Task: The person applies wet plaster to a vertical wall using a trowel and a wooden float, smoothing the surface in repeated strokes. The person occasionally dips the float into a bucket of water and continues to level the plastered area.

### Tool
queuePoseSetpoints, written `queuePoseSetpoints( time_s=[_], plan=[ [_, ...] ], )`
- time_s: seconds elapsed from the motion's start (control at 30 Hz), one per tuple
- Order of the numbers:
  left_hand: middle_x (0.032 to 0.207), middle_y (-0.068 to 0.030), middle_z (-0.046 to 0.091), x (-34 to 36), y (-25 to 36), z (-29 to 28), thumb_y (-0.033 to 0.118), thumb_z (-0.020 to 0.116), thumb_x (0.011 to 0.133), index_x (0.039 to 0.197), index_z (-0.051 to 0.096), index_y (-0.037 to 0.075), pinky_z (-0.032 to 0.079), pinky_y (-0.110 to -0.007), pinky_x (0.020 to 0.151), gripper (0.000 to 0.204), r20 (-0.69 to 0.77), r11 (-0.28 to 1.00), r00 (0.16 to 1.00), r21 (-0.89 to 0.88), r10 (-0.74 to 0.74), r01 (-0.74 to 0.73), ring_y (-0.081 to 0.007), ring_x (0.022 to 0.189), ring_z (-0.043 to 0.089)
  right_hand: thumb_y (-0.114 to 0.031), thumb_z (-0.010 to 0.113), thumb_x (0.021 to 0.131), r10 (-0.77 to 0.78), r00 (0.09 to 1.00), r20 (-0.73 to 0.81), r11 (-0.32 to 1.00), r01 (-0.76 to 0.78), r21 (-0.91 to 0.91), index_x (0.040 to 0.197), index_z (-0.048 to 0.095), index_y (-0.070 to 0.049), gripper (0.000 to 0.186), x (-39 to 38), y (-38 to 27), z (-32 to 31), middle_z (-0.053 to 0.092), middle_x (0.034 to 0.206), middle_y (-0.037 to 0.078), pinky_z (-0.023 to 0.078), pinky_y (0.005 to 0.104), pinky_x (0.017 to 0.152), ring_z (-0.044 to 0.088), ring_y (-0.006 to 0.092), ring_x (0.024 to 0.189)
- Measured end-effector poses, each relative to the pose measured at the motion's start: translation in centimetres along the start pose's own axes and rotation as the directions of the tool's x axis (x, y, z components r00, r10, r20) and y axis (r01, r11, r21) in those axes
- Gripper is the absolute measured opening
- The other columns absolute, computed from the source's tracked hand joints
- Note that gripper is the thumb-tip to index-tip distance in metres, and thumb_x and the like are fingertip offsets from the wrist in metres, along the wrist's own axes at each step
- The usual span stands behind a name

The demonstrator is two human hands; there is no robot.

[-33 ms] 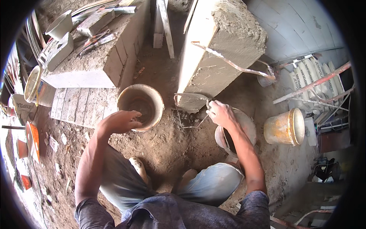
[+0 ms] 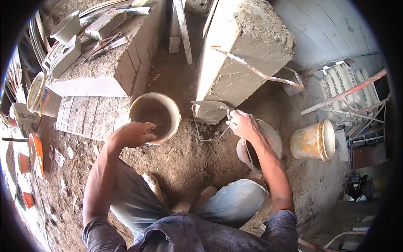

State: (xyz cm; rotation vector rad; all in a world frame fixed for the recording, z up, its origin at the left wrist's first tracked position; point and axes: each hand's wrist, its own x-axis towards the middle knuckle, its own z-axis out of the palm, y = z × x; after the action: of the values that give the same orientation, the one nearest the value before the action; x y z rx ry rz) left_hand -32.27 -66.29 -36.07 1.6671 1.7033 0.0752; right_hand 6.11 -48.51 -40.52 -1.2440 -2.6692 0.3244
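Note:
My right hand [image 2: 244, 124] is wrapped round the handle of a pointed trowel [image 2: 213, 105]. The blade reaches left across the lower end of a plastered block pillar [image 2: 247, 71], whose side has a wet grey coat; whether it touches is hard to tell. My left hand [image 2: 133, 134] hovers at the near rim of a round mortar bucket [image 2: 175, 111], thumb and fingers apart, nothing held. Dark grey mix lies low inside that bucket. Just below my right wrist stands another pale bucket [image 2: 273, 136], partly covered by my forearm.
A low block wall [image 2: 121, 80] at left carries loose blocks, a white pail [image 2: 66, 27] and tools. A stained bucket [image 2: 308, 140] lies at right, near stacked bags [image 2: 346, 86] and reddish metal frames [image 2: 344, 91]. A bent metal bar [image 2: 256, 69] crosses the pillar.
The trowel blade has shifted very slightly up and left with my right hand. My left hand and the buckets stay where they were.

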Motion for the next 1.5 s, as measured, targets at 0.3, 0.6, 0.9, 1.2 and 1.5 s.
queuePoseSetpoints(
  time_s=[0.3,0.6,0.9,1.2,1.5],
  plan=[
    [0.117,-0.0195,0.072,1.7,0.4,-0.7,0.038,0.066,0.094,0.141,0.055,0.007,0.051,-0.044,0.097,0.057,0.052,0.997,0.999,-0.082,0.013,-0.009,-0.0359,0.113,0.067,-0.018,0.076,0.088,-0.174,0.946,-0.275,0.973,0.208,0.099,0.097,0.059,-0.007,0.022,-1.1,-1.7,-3.0,0.064,0.083,0.012,0.055,0.041,0.059,0.068,0.0317,0.068],
    [0.114,-0.0181,0.073,0.8,-1.0,-0.2,0.029,0.066,0.096,0.141,0.054,0.001,0.056,-0.039,0.085,0.055,-0.037,0.996,0.996,0.047,0.079,-0.077,-0.0297,0.093,0.074,-0.026,0.067,0.092,-0.064,0.998,-0.015,0.96,0.058,-0.275,0.1,0.059,-0.009,0.021,-2.3,3.9,3.0,0.066,0.099,0.014,0.055,0.0516,0.074,0.068,0.0377,0.089],
    [0.116,-0.0192,0.072,2.8,1.6,-1.0,0.036,0.067,0.093,0.14,0.056,0.006,0.05,-0.044,0.097,0.057,0.036,0.996,0.997,-0.061,0.062,-0.06,-0.0352,0.113,0.067,-0.018,0.074,0.086,-0.17,0.96,-0.222,0.985,0.162,-0.057,0.097,0.064,-0.007,0.018,0.3,-2.0,-12.5,0.067,0.09,0.012,0.056,0.0447,0.07,0.068,0.0355,0.079],
    [0.122,-0.0186,0.071,2.1,1.4,-1.6,0.028,0.065,0.095,0.143,0.053,0.003,0.053,-0.041,0.096,0.055,0.069,0.996,0.997,-0.093,0.018,-0.012,-0.033,0.11,0.069,-0.019,0.077,0.087,-0.107,0.928,-0.356,0.992,0.122,0.018,0.095,0.061,-0.008,0.021,-2.3,-2.0,-7.9,0.065,0.086,0.011,0.056,0.0423,0.059,0.069,0.0321,0.069],
    [0.122,-0.0173,0.071,2.6,1.9,-1.3,0.03,0.068,0.094,0.14,0.057,0.006,0.053,-0.041,0.096,0.053,0.037,0.993,0.997,-0.097,0.066,-0.062,-0.0316,0.114,0.068,-0.007,0.078,0.084,0.024,0.874,-0.484,0.97,0.096,0.222,0.097,0.061,-0.003,0.021,-3.0,1.6,-9.5,0.066,0.086,0.013,0.053,0.0382,0.062,0.067,0.0295,0.071]
  ],
)
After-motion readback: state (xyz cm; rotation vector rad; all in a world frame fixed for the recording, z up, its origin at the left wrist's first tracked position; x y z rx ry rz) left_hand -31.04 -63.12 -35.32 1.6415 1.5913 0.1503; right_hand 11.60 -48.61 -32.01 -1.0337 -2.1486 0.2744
